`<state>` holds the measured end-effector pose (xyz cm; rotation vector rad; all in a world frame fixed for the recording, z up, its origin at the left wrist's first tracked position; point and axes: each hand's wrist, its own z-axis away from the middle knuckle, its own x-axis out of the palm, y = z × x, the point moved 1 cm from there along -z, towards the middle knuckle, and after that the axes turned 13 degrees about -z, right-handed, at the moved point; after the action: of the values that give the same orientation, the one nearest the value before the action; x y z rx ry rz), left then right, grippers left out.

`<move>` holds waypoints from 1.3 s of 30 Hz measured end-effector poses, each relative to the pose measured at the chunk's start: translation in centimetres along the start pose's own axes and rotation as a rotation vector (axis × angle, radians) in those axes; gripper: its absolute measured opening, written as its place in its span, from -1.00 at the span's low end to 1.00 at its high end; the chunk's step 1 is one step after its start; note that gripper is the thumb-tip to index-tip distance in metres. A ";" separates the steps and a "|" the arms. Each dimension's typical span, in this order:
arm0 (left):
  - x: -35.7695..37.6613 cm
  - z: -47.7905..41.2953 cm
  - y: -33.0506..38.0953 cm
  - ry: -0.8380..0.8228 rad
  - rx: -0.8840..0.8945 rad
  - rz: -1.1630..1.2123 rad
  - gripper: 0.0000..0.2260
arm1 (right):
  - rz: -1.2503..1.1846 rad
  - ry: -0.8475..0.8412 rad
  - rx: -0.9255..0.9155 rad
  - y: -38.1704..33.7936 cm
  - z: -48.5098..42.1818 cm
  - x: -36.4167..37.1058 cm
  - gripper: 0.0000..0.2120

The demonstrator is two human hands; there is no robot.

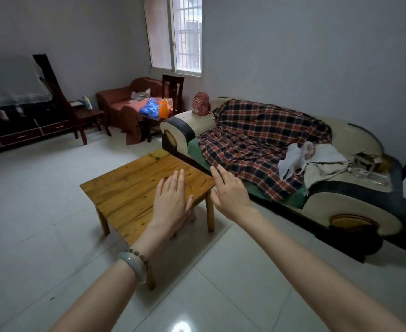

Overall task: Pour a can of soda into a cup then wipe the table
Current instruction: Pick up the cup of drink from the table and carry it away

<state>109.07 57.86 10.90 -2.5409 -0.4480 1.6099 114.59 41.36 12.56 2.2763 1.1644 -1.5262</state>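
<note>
Above the wooden table (130,188), the left hand (170,202) and right hand (230,190) hover flat-fingered, holding nothing.

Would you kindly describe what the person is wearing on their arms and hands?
No sleeves show on either forearm. The left wrist carries a smooth pale bangle and a string of small brownish beads. The left hand and right hand show no rings or gloves.
</note>
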 end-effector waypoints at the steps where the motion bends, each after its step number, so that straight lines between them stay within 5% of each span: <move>1: 0.7 -1.2 0.3 -0.005 -0.003 0.008 -0.39 | 0.000 -0.006 -0.002 1.0 -1.1 0.5 -0.43; 20: 13.1 -29.5 3.5 -0.018 -0.162 -0.137 -0.40 | 0.073 -0.068 -0.289 23.7 -28.0 7.6 -0.45; 39: 26.6 -44.4 -4.2 -0.174 -0.314 -0.238 -0.40 | -0.064 -0.189 -0.451 28.6 -48.3 21.1 -0.49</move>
<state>158.65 72.97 8.12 -2.4361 -1.0549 1.7946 172.16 57.87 9.38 1.7801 1.3701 -1.2998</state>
